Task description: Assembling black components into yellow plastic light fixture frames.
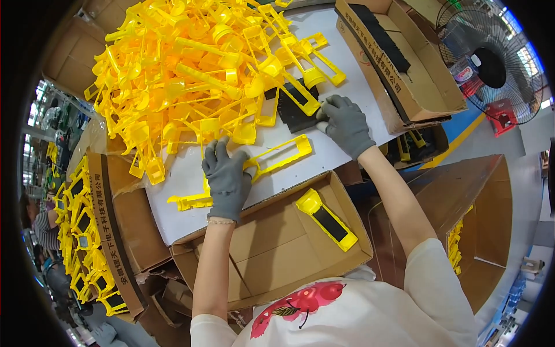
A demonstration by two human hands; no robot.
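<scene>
Here's the left hand [226, 173], gloved in grey, fingers bent and spread over the counter [165, 217], thumb right at the end of a yellow frame [283, 155] stretching off toward two o'clock; whether it's actually gripping, I can't tell! Over to the right hand [347, 124], gloved too, fingers curled in at the edge of the black pads [298, 120] at nine o'clock from it; a firm pinch or just a touch, the view doesn't say. Up at eleven o'clock from the left hand towers the heap of yellow parts [179, 75]. And at six o'clock from the right hand, a yellow piece with a black insert [329, 222] lies in the open cardboard box [272, 254]!
</scene>
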